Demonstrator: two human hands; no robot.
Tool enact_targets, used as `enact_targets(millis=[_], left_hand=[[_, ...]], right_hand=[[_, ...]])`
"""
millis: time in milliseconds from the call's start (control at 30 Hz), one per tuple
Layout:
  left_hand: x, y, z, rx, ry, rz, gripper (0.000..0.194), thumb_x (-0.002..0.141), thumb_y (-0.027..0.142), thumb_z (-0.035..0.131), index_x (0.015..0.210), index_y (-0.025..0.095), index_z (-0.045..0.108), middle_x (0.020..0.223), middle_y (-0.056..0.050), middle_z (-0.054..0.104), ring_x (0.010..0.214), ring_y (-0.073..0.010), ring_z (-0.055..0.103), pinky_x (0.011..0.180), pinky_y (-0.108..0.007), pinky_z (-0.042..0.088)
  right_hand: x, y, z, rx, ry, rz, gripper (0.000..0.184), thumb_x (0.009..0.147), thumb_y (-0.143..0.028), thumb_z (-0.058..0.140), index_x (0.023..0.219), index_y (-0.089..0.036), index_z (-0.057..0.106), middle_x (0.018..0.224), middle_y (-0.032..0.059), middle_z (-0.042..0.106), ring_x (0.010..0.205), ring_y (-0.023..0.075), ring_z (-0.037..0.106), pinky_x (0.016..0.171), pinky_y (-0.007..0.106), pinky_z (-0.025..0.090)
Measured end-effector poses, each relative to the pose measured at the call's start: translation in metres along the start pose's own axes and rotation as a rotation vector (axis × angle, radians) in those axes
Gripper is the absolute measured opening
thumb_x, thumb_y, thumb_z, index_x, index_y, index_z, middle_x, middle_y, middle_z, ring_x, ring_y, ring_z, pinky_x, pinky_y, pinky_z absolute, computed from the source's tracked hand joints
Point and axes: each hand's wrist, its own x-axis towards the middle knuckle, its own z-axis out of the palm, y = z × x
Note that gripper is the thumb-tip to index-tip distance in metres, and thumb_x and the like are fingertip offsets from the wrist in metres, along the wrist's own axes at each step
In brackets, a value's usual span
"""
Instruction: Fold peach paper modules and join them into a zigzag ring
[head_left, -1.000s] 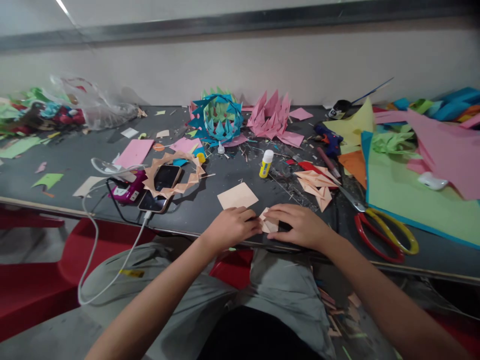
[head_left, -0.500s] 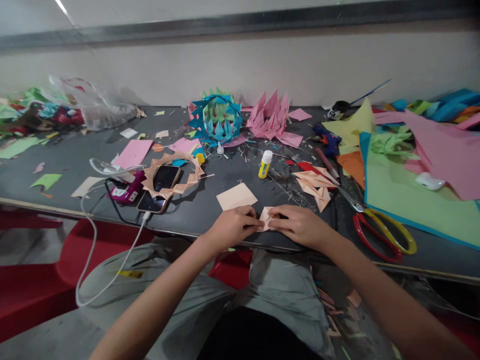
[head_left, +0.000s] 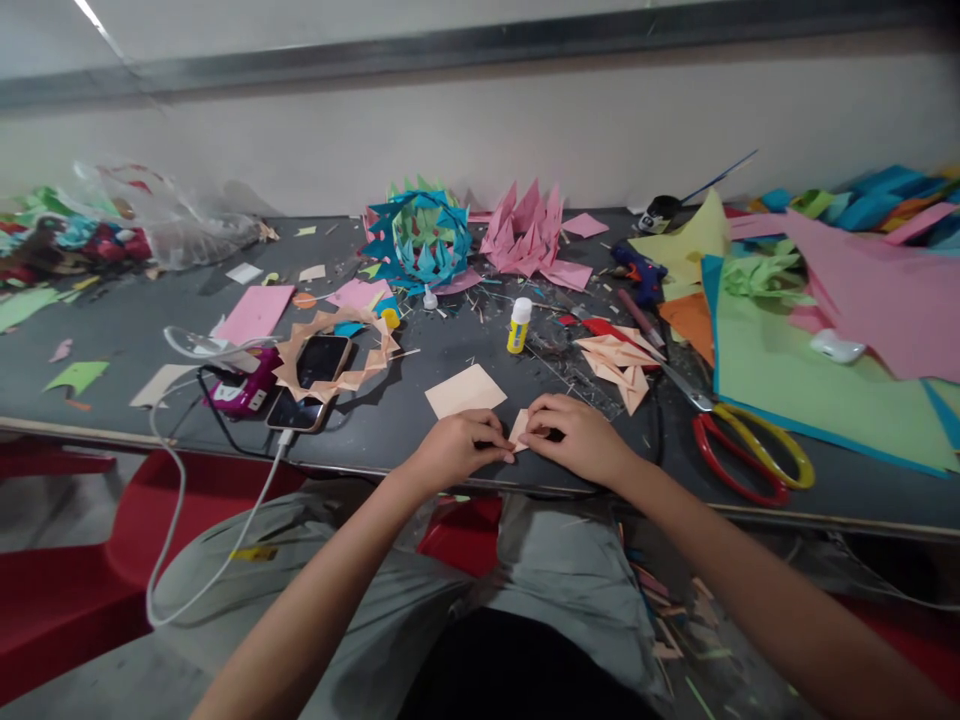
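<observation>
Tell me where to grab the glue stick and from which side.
Grip the yellow barrel below the white cap, probably best from the near side with the right hand: the glue stick stands upright, so its slim, straight sides should suit a sideways wrap. Gripping the cap might pull it off.

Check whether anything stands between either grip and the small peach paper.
Nothing visible does: the left grip and right grip are both at the small peach paper. The flat peach sheet lies beyond the left grip; the glue stick stands farther back.
</observation>
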Motion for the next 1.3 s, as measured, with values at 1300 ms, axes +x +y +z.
enact_targets(millis=[1300], left_hand=[[-0.035,0.014,0.015,0.547,0.059,0.252,0.042,0.082,0.033,0.042,0.118,0.011,0.049,0.12,-0.01,0.055,0.115,-0.0212,0.047,0.092,-0.037,0.041]], right_hand=[[0.012,-0.008,-0.007,-0.276,-0.223,0.0,0.021,0.088,-0.027,0.039,0.075,-0.018,0.053,0.083,0.0029,0.053,0.078,0.0145,0.048,0.067,0.025,0.034]])
